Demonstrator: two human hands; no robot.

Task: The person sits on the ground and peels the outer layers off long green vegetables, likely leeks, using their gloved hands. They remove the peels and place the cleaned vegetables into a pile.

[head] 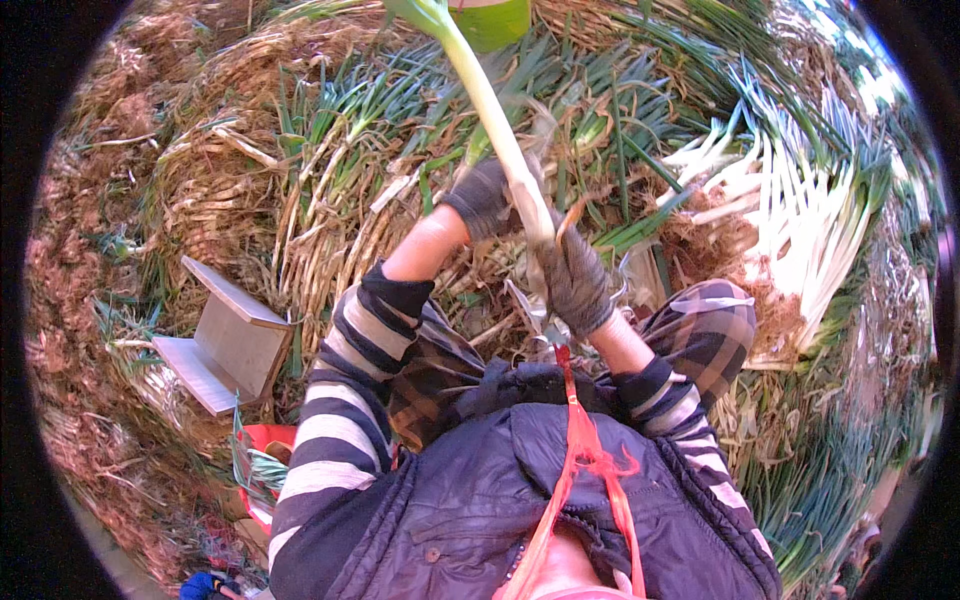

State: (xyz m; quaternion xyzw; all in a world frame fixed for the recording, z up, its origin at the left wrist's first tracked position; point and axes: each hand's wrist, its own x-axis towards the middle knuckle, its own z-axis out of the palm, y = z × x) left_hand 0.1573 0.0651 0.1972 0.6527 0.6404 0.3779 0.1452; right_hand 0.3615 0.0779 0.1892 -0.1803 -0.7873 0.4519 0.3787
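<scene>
A long Welsh onion stalk (495, 120) with a pale shaft slants up between my hands, its green end running out past the top edge. My right hand (577, 281), in a dark, dirt-worn glove, grips the stalk near its root end. Also gloved, my left hand (480, 196) lies against the far side of the shaft; its fingers are largely hidden, so its hold is unclear. A dry strip of onion skin (574, 217) curls beside my right hand. Just below that hand, a small metal piece (556, 330) hangs on a red cord (574, 420) from my neck.
Unpeeled onions (360, 150) with dry leaves lie ahead. Clean white-shafted onions (802, 202) are piled right, beside my knee (705, 330). At left are a small wooden stool (240, 341), a red bag (259, 435) and heaped rooty onions (97, 247). A person's blue sleeve (199, 585) shows bottom left.
</scene>
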